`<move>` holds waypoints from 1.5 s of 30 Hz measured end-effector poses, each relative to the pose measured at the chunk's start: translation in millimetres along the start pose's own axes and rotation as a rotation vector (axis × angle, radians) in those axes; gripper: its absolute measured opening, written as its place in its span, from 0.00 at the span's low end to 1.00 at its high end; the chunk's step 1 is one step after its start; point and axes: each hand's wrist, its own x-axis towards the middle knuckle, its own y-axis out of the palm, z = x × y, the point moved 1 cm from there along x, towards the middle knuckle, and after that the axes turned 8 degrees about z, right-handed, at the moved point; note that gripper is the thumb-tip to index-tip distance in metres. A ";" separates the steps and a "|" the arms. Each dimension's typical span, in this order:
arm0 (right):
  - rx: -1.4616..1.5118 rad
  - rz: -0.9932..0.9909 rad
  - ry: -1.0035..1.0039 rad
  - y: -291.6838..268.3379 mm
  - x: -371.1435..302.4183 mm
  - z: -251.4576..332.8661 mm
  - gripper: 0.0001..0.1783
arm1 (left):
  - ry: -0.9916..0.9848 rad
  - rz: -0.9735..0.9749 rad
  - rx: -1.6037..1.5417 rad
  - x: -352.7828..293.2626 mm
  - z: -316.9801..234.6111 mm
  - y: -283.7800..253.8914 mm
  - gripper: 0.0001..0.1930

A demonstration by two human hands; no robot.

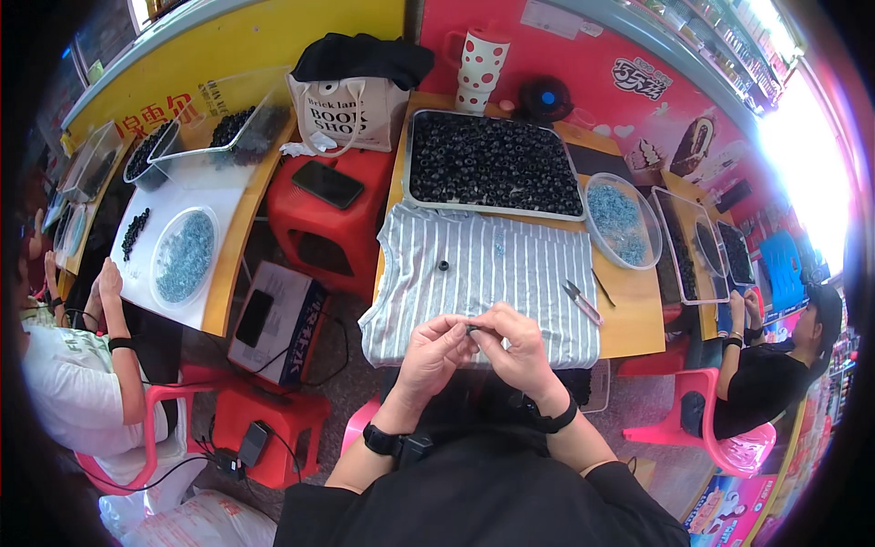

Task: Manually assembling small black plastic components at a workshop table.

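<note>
My left hand (432, 354) and my right hand (516, 345) meet over the near edge of a grey-and-white striped cloth (401, 301). Thumbs and fingers of both pinch one small dark piece (472, 330), mostly hidden by the fingertips; it resembles the small black parts nearby. Farther out on the cloth lies a single black, round part (444, 265). A few tiny light-blue bits (499, 248) rest near the cloth's far side. Right of my right hand is a pointed metal tool with pale pink handles (583, 303), beside a thin dark stick (602, 287).
Beyond the cloth stands a white tray (492, 211) full of black parts. To its right is a clear tub (657, 244) of light-blue pieces. A spotted tumbler (481, 68) and a tote bag (365, 118) stand behind. Co-workers sit left and right; a red stool (305, 223) holds a phone.
</note>
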 end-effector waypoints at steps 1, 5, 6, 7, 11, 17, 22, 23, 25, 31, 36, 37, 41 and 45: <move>0.017 -0.038 0.009 2.2 -1.1 -2.4 0.10 | 0.021 -0.068 -0.005 0.9 0.0 5.6 0.10; -0.085 -0.083 -0.035 6.4 -0.7 -2.3 0.05 | 0.100 -0.063 0.143 -1.6 1.7 -5.8 0.09; -0.085 -0.085 -0.032 7.6 -1.2 -2.2 0.05 | 0.097 -0.062 0.144 -2.3 1.8 -9.2 0.09; 0.020 -0.108 0.026 8.8 -1.7 -2.9 0.05 | 0.089 -0.040 0.092 -2.7 1.5 -11.5 0.09; 0.065 -0.270 0.204 2.6 -5.9 -31.6 0.06 | 0.070 -0.074 0.009 -1.1 0.9 -7.7 0.10; -0.325 -0.317 0.167 -11.7 -7.1 -50.6 0.08 | 0.082 -0.128 0.081 3.9 -1.1 -1.5 0.08; 0.669 -0.219 0.465 -9.0 -21.7 -45.2 0.09 | 0.168 -0.095 0.955 21.3 -8.5 42.2 0.08; 1.126 -0.137 0.541 -6.8 -23.0 -44.0 0.11 | 0.253 -0.021 1.534 26.6 -12.0 59.8 0.07; 1.355 -0.169 0.623 -2.2 -26.3 -46.3 0.13 | 0.329 0.050 1.884 33.6 -7.6 77.1 0.06; 1.270 -0.165 0.510 -12.2 -32.9 -47.4 0.10 | 0.289 0.060 1.773 39.5 -7.7 85.7 0.05; -0.179 -0.265 -0.018 -38.0 -23.1 -63.3 0.12 | 0.083 -0.171 0.909 37.2 -2.8 48.1 0.05; -0.252 -0.215 0.030 -39.7 -19.6 -59.6 0.13 | 0.092 -0.165 0.804 36.9 -1.5 43.7 0.05; -0.347 -0.300 0.042 -37.1 -13.3 -45.7 0.11 | 0.074 -0.179 0.626 26.0 8.5 41.8 0.07; -0.002 -0.168 0.023 -31.0 -24.0 -34.4 0.09 | 0.020 -0.106 0.420 21.0 8.3 35.4 0.08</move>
